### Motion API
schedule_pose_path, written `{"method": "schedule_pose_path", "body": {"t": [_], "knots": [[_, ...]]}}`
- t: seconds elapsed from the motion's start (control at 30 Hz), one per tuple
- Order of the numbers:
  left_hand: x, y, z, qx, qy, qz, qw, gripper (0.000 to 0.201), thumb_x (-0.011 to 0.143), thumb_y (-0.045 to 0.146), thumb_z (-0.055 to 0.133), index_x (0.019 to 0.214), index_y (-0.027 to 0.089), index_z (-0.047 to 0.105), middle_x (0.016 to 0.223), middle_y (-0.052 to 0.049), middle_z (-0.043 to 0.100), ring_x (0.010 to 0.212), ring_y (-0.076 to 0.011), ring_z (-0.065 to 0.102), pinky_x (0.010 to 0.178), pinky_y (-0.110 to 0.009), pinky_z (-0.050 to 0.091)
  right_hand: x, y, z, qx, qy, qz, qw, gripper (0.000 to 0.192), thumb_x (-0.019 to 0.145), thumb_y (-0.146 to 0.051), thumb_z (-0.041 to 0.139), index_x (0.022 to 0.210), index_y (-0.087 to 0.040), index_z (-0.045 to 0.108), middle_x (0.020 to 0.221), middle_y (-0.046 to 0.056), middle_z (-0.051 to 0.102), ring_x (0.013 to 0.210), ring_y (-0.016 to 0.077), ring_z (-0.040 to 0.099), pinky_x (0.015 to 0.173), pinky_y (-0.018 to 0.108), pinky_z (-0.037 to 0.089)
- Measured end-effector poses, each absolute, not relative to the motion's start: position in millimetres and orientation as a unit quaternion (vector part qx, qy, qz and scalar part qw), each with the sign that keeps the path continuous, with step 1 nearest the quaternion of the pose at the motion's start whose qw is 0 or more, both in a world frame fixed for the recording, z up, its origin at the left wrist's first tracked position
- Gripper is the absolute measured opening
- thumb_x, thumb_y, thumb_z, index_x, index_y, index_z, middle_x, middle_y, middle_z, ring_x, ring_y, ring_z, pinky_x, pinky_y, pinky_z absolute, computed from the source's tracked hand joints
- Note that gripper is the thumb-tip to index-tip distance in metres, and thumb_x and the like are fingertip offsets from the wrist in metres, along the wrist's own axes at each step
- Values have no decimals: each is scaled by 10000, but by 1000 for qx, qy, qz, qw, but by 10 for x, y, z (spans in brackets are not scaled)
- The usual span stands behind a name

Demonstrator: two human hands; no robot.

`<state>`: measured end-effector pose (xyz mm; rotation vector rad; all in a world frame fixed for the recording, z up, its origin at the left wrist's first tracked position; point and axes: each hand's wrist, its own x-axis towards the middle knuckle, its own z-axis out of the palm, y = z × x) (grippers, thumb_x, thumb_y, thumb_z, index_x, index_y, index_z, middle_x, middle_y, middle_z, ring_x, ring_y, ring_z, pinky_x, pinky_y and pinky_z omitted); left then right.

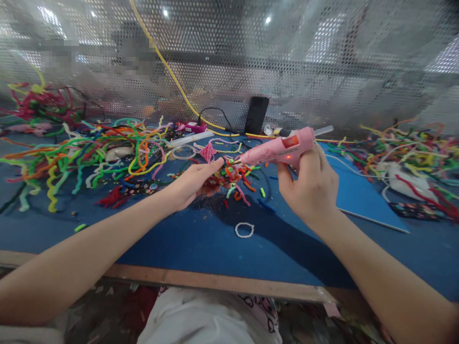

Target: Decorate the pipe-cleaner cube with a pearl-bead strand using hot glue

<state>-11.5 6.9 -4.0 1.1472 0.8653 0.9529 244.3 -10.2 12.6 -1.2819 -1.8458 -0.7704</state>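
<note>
While a pink glue gun [283,148] is gripped in the closed right hand [310,188], its long axis is laid almost level, with the nozzle pointed leftward and away from that grip. Just beyond the nozzle tip, a multicoloured pipe-cleaner bundle [231,174] is pinched in the left hand [195,184], whose fingers are curled about it. Both are held above the blue table [201,239].

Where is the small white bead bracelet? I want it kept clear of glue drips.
In the head view, the bead bracelet lies on the blue table, centre, nearer the front edge, below and between the left hand and right hand.
</note>
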Motion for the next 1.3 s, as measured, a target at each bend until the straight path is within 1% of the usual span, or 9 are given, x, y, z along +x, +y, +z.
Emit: {"method": "schedule_pose_path", "body": {"t": [0.13,0.27,0.5,0.7,0.8,0.9,1.1,1.2,1.3], "knots": [[-115,76,-30,484,381,430,660,419,819,575,759,870,159,765,823,-85,774,588,-136,611,506,-247,403,2449,-107,134,-505,-720,-297,372,304,969,-307,509,1246,-187,546,1094,216,684,1043,385,679,793,497,562],[-121,79,-24,477,374,436,666,399,806,560,779,867,167,754,793,-71,763,575,-126,605,481,-228,390,2448,-108,147,-503,-725,-293,369,322,978,-300,479,1265,-168,540,1116,225,680,1060,379,675,801,484,556],[-142,109,-55,475,359,442,672,382,834,565,750,903,190,777,802,-69,769,596,-123,606,491,-215,406,2450,-120,168,-523,-727,-268,355,259,965,-274,464,1191,-198,566,1051,197,676,1019,374,668,764,479,544],[-151,140,-36,458,359,445,680,397,865,562,716,931,175,773,835,-91,783,606,-119,618,474,-189,413,2482,-101,157,-510,-731,-290,348,267,962,-230,483,1209,-175,570,1067,206,693,1036,374,684,775,477,571],[-146,139,-7,444,375,443,682,370,925,512,657,969,159,761,850,-109,784,599,-117,621,474,-179,426,2494,-85,145,-502,-725,-322,343,246,967,-220,478,1190,-169,568,1038,192,699,1010,353,695,757,445,572],[-141,131,15,436,384,446,680,354,956,473,621,961,144,754,847,-114,782,588,-115,619,465,-177,419,2501,-77,132,-484,-725,-351,342,224,977,-221,475,1174,-163,564,1010,180,702,972,328,703,733,407,564],[-132,120,20,429,382,460,676,324,952,444,637,946,144,759,839,-106,779,584,-119,629,459,-180,412,2503,-92,132,-476,-730,-356,337,211,983,-219,477,1174,-170,552,1005,172,700,933,311,701,705,392,549],[-132,126,10,418,384,470,677,286,943,427,657,958,159,757,839,-83,777,592,-117,644,471,-175,434,2494,-102,146,-486,-731,-346,332,215,974,-221,477,1170,-179,557,1003,167,689,930,312,689,705,399,540],[-137,137,-11,415,384,469,678,280,932,430,676,950,161,752,862,-82,777,605,-114,652,493,-177,463,2492,-101,151,-485,-733,-348,327,241,962,-251,500,1178,-165,564,1011,172,676,927,315,675,704,399,527]]}}
